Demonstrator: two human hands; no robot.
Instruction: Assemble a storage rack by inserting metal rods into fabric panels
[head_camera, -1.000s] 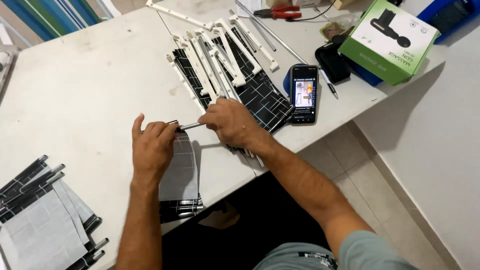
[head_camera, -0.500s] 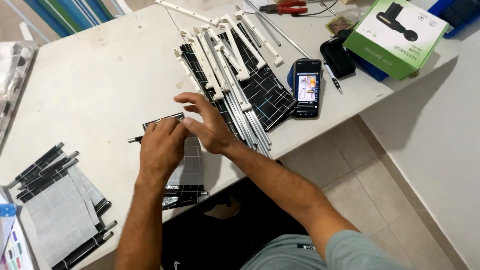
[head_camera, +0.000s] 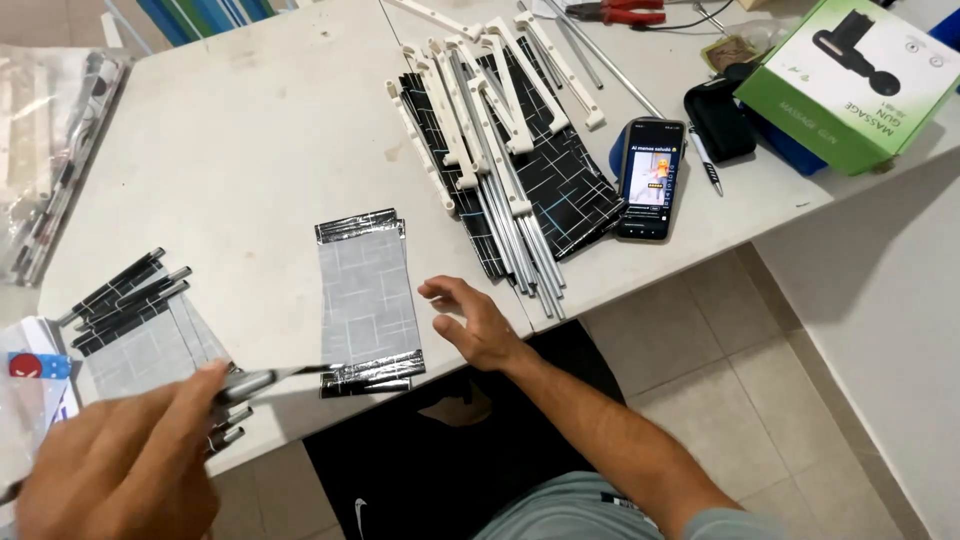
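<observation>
My left hand (head_camera: 120, 470), nearest, has its fingers clenched around a thin metal rod (head_camera: 270, 378). My right hand (head_camera: 475, 322) hovers with fingers released beside the grey fabric panel (head_camera: 367, 292) lying flat on the worktop (head_camera: 250, 140).

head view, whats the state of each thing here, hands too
left hand: closed around a thin rod, blurred
thin rod: held, tip over the table edge
right hand: open, empty, at the table edge
grey fabric piece: flat on the table
phone: screen lit, face up
metal rods: bundled, lying over the black patterned fabric
green box: shut
red-handled pliers: lying flat, jaws cannot be made out
</observation>
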